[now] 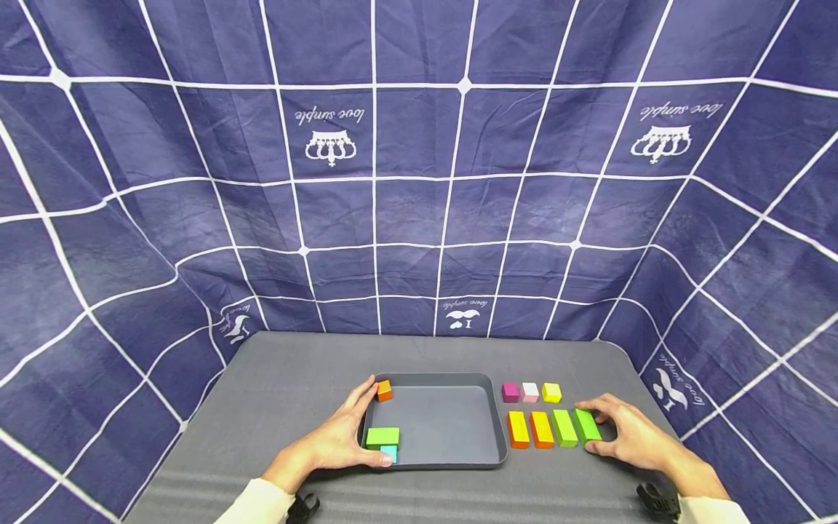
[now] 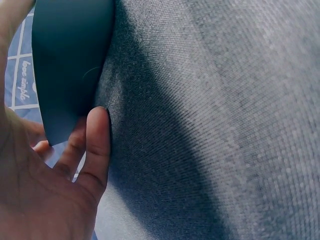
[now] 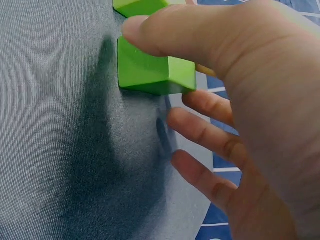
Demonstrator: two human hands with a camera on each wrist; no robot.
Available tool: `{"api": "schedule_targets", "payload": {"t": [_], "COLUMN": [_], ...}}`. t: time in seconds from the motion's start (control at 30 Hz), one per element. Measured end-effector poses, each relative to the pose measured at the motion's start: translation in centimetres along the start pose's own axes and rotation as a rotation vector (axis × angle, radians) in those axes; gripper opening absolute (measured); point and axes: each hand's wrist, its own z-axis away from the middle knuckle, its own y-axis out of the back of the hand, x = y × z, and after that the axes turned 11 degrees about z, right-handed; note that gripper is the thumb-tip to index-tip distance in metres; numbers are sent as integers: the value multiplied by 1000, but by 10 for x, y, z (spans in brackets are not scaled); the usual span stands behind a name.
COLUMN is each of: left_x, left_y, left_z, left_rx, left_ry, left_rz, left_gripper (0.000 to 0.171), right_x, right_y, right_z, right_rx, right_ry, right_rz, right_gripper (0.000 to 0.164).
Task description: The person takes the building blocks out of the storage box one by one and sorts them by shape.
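Observation:
My left hand (image 1: 337, 435) grips the left end of a dark grey tray (image 1: 435, 464), its thumb by the near corner and fingertips at the far corner. In the left wrist view, several fingers bend against the outer wall of the tray (image 2: 72, 60). Inside the tray, an orange cube (image 1: 385, 391) is at the far left corner, and a green block (image 1: 382, 437) lies behind a light blue cube (image 1: 388, 453) near the thumb. On the right, my right hand (image 1: 631, 433) pinches the end green rectangular block (image 3: 142, 65) lengthwise between thumb and forefinger; the other fingers spread loosely.
Left of the held block stand a light green block (image 1: 564, 428) and two yellow-topped orange blocks (image 1: 541, 429). Behind them sit a purple cube (image 1: 510, 392), a pink cube (image 1: 529, 392) and a yellow cube (image 1: 551, 392). A blue gridded cloth (image 1: 419, 211) surrounds the grey table (image 1: 294, 364).

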Motion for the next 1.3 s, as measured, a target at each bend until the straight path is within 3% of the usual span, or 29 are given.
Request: {"api": "schedule_targets", "payload": {"t": [0.3,0.57,0.97,1.3], "left_x": [-3,-2,-3,-4], "left_y": [-1,-2,-2,-1], "left_z": [1,2,0,-4], "left_rx": [8,5,-6,-8], "left_ry": [-7,-15,-6,7], "left_rz": [-2,-9,3,-1], "left_gripper": [148,147,149,152], "right_x": [-22,-59,-110,-144], "right_y": [11,18,10,-5], "right_z": [-15,-43,-89,-135], "right_rx": [100,165,-17,-159], "right_ry": [-31,58,90,189], "right_rz": [79,130,131,88], "right_gripper": [70,63,58,54]}}
